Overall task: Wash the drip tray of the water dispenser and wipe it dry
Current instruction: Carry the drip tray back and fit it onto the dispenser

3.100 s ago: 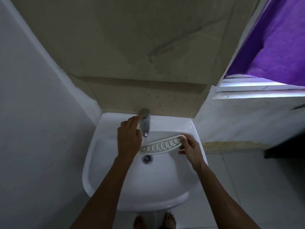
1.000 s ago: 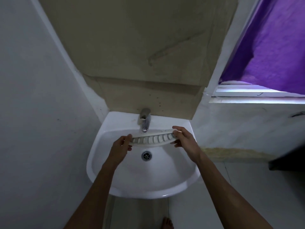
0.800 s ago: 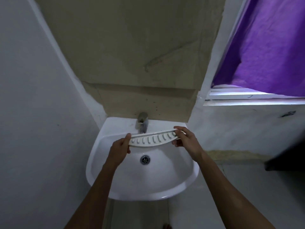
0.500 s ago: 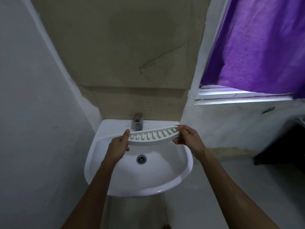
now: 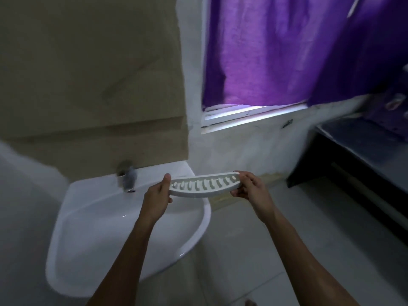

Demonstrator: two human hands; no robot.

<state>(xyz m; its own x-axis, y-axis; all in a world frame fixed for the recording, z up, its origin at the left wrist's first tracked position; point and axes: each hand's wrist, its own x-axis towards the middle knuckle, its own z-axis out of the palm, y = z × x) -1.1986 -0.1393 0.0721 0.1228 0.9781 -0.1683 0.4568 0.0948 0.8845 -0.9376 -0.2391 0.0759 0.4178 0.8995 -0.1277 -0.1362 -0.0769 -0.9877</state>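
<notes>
The drip tray (image 5: 204, 186) is a long, curved white plastic piece with a row of slots, held level in the air above the right rim of the white sink (image 5: 92, 235). My left hand (image 5: 157, 196) grips its left end, thumb on top. My right hand (image 5: 248, 187) grips its right end. The metal tap (image 5: 126, 176) stands at the back of the sink, to the left of the tray, and no water is visible running from it.
A purple curtain (image 5: 276, 51) hangs over a window on the right wall. A dark low table or bench (image 5: 353, 164) stands at the far right. White floor tiles (image 5: 242, 250) lie to the right of the sink. A beige wall panel (image 5: 88, 74) is behind the tap.
My left hand left the tap and took the tray's left end. Both hands lifted the tray out of the basin and carried it right, as my view turned toward the window.
</notes>
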